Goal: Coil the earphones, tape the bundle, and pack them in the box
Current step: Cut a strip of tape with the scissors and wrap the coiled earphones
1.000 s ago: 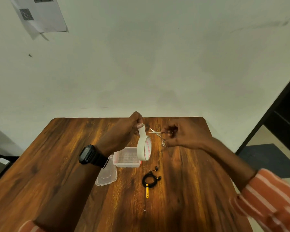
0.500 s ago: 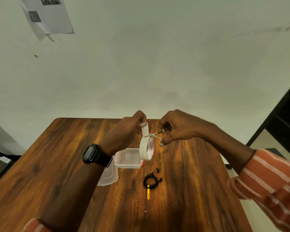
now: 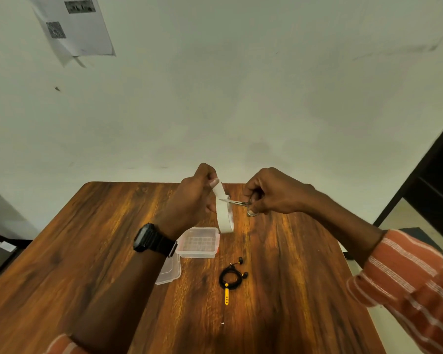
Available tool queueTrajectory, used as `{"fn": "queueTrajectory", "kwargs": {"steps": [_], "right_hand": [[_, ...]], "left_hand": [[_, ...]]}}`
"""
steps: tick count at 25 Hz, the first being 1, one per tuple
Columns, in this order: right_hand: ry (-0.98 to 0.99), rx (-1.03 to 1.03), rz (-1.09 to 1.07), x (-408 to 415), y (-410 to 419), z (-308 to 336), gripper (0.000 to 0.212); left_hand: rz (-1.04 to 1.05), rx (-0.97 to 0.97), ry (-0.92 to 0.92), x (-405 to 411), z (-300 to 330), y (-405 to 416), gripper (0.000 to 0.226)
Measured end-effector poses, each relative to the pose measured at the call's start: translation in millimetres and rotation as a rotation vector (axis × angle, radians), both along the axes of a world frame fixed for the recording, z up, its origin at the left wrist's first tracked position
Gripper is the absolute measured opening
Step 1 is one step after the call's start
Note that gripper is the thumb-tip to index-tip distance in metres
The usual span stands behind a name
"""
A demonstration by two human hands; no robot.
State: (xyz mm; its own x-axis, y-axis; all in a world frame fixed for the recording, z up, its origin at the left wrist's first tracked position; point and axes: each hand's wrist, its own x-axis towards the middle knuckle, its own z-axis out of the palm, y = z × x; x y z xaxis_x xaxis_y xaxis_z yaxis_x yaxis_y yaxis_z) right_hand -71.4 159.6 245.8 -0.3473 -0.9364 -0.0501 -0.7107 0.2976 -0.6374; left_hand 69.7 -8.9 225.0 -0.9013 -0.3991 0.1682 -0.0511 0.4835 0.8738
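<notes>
Pale wall (image 3: 241, 98) fills the upper two thirds of the frame, and a printed sheet (image 3: 74, 26) is seen pinned at the upper left. Below it, a brown wooden table (image 3: 74, 251) spreads across the lower part of the frame.

Left of centre, a black watch (image 3: 146, 237) is worn on the left wrist. The left hand (image 3: 192, 198) is raised above the table, and the free end of the tape is pinched between its thumb and fingers, so that a white strip (image 3: 219, 191) is drawn up from the roll (image 3: 225, 217), which hangs beneath it.

Under that forearm, a clear lid (image 3: 169, 273) lies flat on the table, and just to its right a clear box (image 3: 198, 242) is set open, with a grid pattern seen in its base. The roll hangs just above the box's upper right corner.

Lower, at the centre of the frame, the coiled black earphones (image 3: 230, 277) lie on the table, near the box but apart from it, with a yellow piece at the coil's lower edge.

Right of the roll, small scissors (image 3: 234, 201) are gripped by the right hand (image 3: 271, 194), its fingers curled through the handles. The blades are pointed left and meet the strip just above the roll. An orange striped sleeve (image 3: 407, 282) is seen at the lower right, and a dark doorway (image 3: 435, 190) stands at the right edge.
</notes>
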Motion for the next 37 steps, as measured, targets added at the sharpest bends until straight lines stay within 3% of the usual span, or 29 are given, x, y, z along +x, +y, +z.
{"fn": "queueTrajectory", "kwargs": {"steps": [3,6,12,15,20,22,24,27,29,31,34,37], "right_hand": [[-0.188,-0.031,-0.058,9.2,5.3,-5.0,0.017],[-0.369,-0.058,-0.155,25.0,7.3,-27.9,0.025],[-0.697,-0.414,-0.384,55.5,1.2,-79.4,0.027],[-0.695,-0.505,-0.466,68.2,-2.9,-87.1,0.028],[-0.698,-0.656,-0.662,88.6,-12.1,-109.8,0.016],[-0.651,-0.634,-0.817,86.2,-11.4,-134.5,0.012],[-0.495,-0.488,-0.949,67.3,3.8,-172.2,0.011],[-0.170,-0.078,-0.845,33.9,48.6,-232.6,0.010],[-0.087,0.156,-0.744,20.4,71.7,-271.9,0.015],[-0.063,0.301,-0.689,14.4,82.2,-294.6,0.016],[-0.165,0.191,-0.781,19.1,88.1,-298.5,0.012],[-0.096,0.144,-0.809,37.7,99.4,-309.0,0.020]], "left_hand": [[0.108,0.118,0.157,3.2,-4.6,14.5,0.015],[0.159,0.093,0.270,3.9,-21.0,17.7,0.008],[0.218,0.184,0.275,2.4,-26.4,28.4,0.010],[0.257,0.192,0.283,0.0,-28.6,32.9,0.011],[0.570,0.636,0.283,-11.4,-55.8,40.7,0.021],[0.704,0.767,0.262,-9.2,-70.4,37.9,0.022],[0.817,0.634,0.169,1.4,-87.2,29.3,0.023],[0.740,0.450,0.086,22.5,-109.6,26.6,0.016],[0.628,0.399,0.030,33.1,-122.3,31.8,0.008],[0.570,0.334,-0.003,39.2,-132.0,37.5,0.015],[0.554,0.335,-0.025,44.4,-142.8,42.4,0.019],[0.538,0.348,-0.069,45.3,-151.0,40.5,0.011]]}}
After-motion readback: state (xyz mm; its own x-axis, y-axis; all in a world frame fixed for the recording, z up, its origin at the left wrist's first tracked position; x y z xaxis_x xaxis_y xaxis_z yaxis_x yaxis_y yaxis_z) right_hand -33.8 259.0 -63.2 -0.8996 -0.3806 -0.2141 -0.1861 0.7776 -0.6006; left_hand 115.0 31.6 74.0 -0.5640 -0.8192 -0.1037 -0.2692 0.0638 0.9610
